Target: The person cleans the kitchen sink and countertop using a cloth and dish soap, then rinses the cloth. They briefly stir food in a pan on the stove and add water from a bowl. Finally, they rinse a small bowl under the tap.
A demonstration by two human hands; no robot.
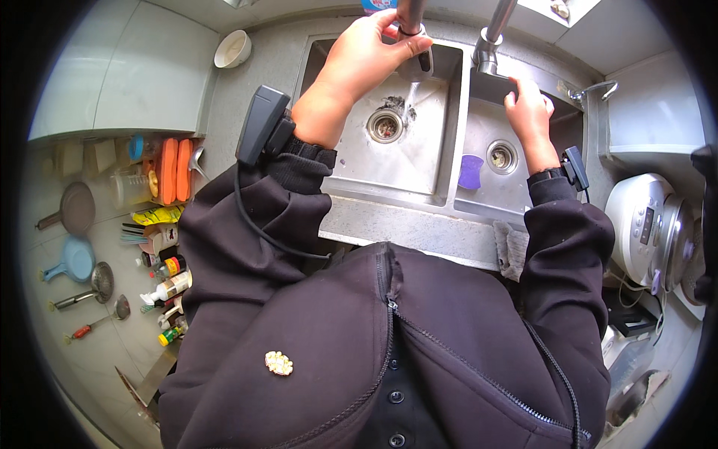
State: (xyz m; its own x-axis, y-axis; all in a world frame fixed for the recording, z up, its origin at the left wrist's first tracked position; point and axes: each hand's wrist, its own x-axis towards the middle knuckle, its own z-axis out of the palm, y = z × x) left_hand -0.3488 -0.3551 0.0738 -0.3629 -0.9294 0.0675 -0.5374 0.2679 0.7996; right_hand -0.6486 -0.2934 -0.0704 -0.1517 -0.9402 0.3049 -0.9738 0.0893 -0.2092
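Note:
My left hand [373, 56] is closed around the metal faucet spray head [416, 63] over the larger basin of a stainless steel double sink [387, 191]. Water runs from the head beside the drain strainer [385, 126], where dark scraps lie. My right hand [529, 115] touches the faucet's lever [499, 74] with a fingertip, above the smaller basin. In that basin a purple sponge [470, 172] lies left of a second drain strainer [501, 157], which holds some scraps.
A white bowl [233, 49] stands on the counter at the upper left. A grey cloth [510, 251] hangs over the front edge. At the right is a white rice cooker [639, 229]; ladles, pans and bottles line the left wall.

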